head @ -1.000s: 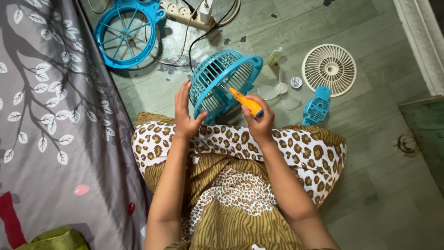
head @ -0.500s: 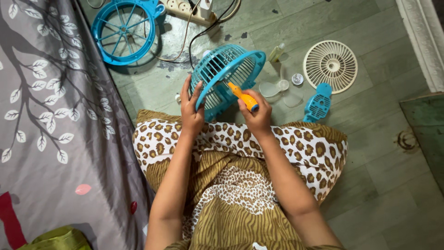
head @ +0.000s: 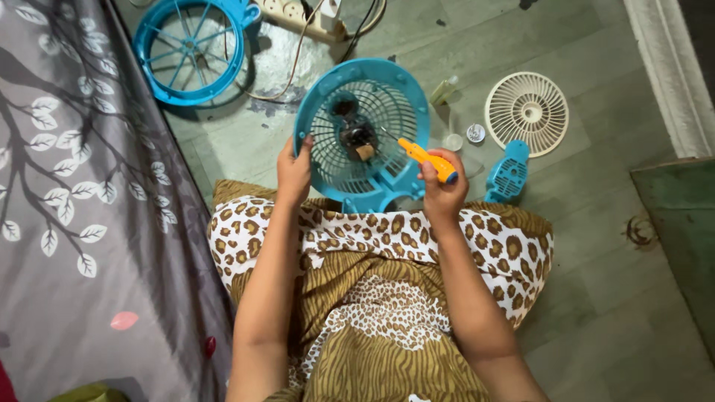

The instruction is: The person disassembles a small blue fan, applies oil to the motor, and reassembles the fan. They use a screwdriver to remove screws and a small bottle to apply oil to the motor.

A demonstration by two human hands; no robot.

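Observation:
My left hand [head: 294,173] grips the left rim of a blue fan housing [head: 356,112] with a round grille, held above my lap. Its open face is turned toward me, and a small dark motor sits at its centre. In my right hand [head: 441,186] is an orange-handled screwdriver [head: 424,158]. Its thin metal shaft points up and left into the grille, with the tip close to the motor.
A second blue grille ring [head: 192,48] lies on the green floor at the upper left, beside a white power strip [head: 309,16] with cables. A white grille [head: 526,113], a small blue part [head: 509,173] and small round pieces lie to the right. A grey leaf-patterned cloth [head: 74,208] covers the left side.
The fan housing has tilted, so its open face and motor now show. The screwdriver's shaft has come into the grille toward the motor.

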